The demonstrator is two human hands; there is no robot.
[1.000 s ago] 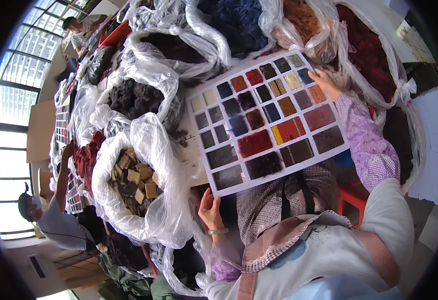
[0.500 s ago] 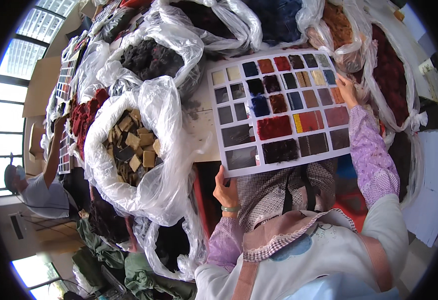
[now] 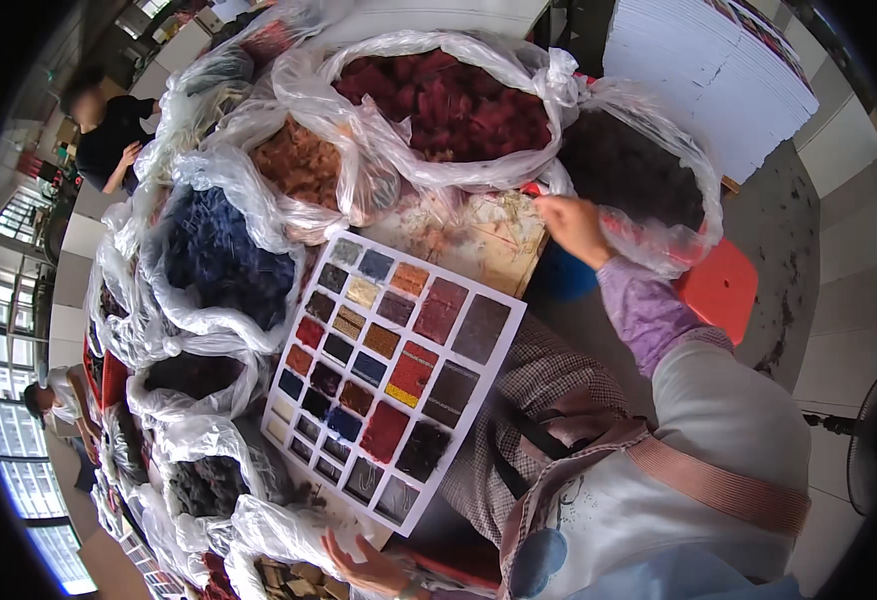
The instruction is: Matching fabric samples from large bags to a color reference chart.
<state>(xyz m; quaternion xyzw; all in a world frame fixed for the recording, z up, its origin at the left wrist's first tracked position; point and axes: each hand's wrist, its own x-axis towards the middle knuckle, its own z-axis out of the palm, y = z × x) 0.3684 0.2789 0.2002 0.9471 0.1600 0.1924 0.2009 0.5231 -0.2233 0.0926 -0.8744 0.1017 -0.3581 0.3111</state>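
A white sample card (image 3: pixel 492 385) with a grid of coloured fabric swatches lies tilted across the table edge near my lap. Neither hand touches it. My left hand (image 3: pixel 369 570) is open, fingers spread, below the card's near corner and beside a plastic bag of tan and brown pieces (image 3: pixel 304 580). At the table's right corner, my right hand (image 3: pixel 576 230) has its fingers drawn together; whatever is between them is too small to make out. It is near a clear bag of dark brown swatches (image 3: pixel 629 165) and a bag of dark red ones (image 3: pixel 449 105).
Clear bags of orange pieces (image 3: pixel 299 165), blue pieces (image 3: pixel 224 255) and dark grey pieces (image 3: pixel 209 485) line the table. A red stool (image 3: pixel 721 290) stands at right, below a tall stack of white sheets (image 3: pixel 704 85). Two other people are at the left. A fan (image 3: pixel 874 440) shows at far right.
My view has swung to the right. Both hands have let go of the sample card, which now rests by my lap. My right hand has reached to the table corner by the bags.
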